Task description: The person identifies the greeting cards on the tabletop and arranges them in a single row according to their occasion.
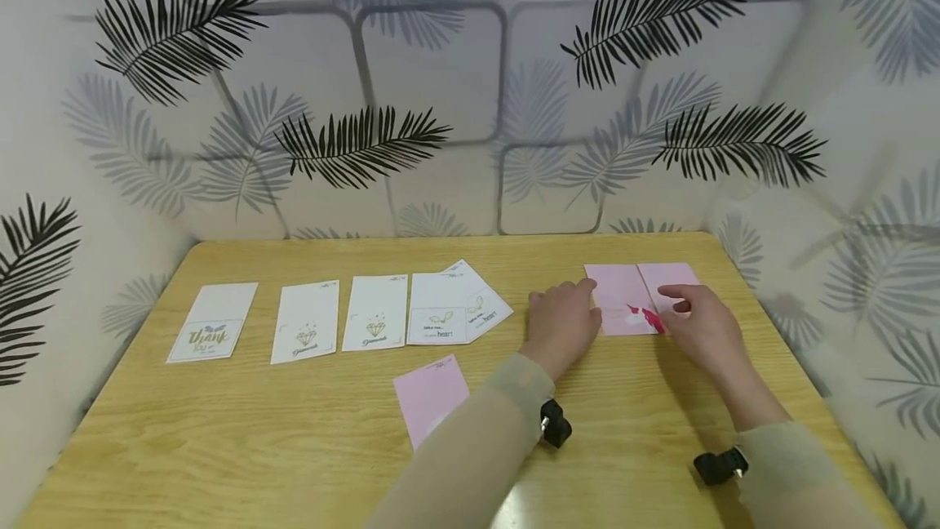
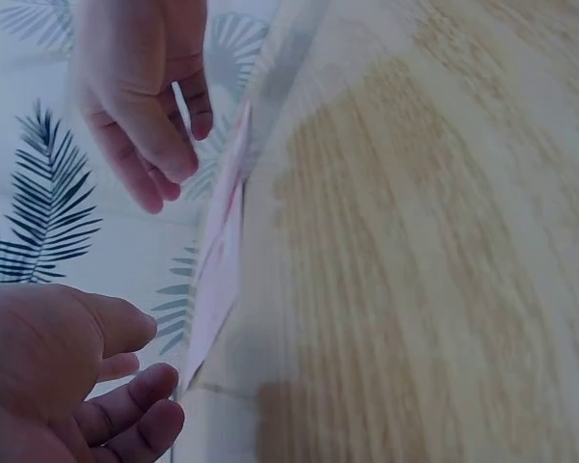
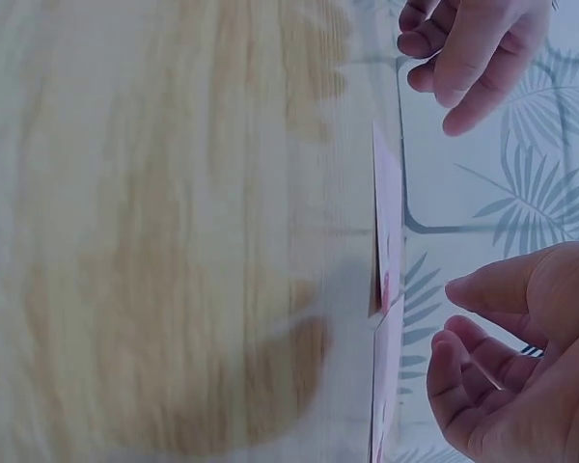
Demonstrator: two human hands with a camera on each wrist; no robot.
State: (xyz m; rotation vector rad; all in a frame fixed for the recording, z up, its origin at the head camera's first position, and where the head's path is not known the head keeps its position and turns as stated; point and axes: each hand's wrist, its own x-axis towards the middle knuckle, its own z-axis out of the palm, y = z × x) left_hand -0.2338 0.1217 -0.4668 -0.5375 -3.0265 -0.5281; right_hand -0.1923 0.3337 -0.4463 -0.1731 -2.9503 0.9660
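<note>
Two pink cards lie side by side at the back right of the table in the head view: the left pink card bears a red and white print low down, and the right pink card is partly covered by my right hand. My left hand hovers at the left card's left edge, fingers loosely bent. Nothing is held in either hand. From the left wrist view, my left hand is beside the cards, seen nearly edge-on. In the right wrist view, my right hand has thumb and fingers apart, clear of the card.
A row of white cards stands to the left: a "Thank you" card, two diamond cards, and two overlapping heart cards. Another pink card lies partly under my left sleeve. A leaf-patterned wall backs the wooden table.
</note>
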